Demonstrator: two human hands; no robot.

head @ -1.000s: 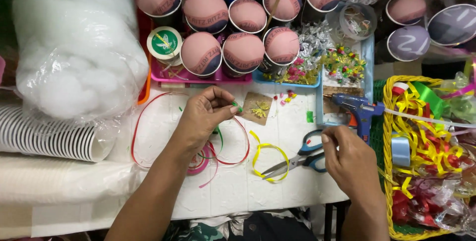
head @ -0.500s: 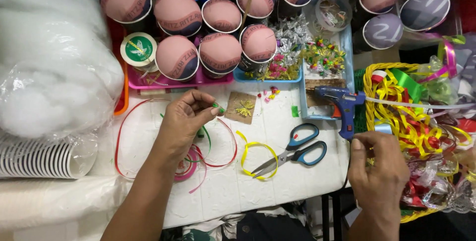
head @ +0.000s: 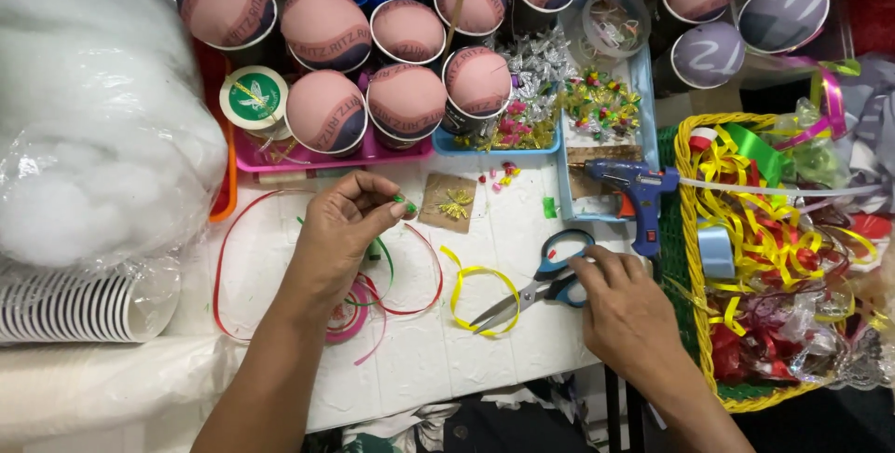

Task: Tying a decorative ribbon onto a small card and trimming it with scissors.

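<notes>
Right hand lies on the blue-handled scissors, fingers curled at the handles, blades beside the yellow ribbon loop on the white table. Left hand pinches a green ribbon piece. Beyond them, the blue glue gun.

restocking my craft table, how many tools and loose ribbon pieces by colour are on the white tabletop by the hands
scissors, under the right hand: 1
glue gun, blue: 1
yellow ribbon loop: 1
red ribbon loop: 1
pink ribbon coil: 1
green ribbon, running from the left hand: 1
total: 6
</notes>
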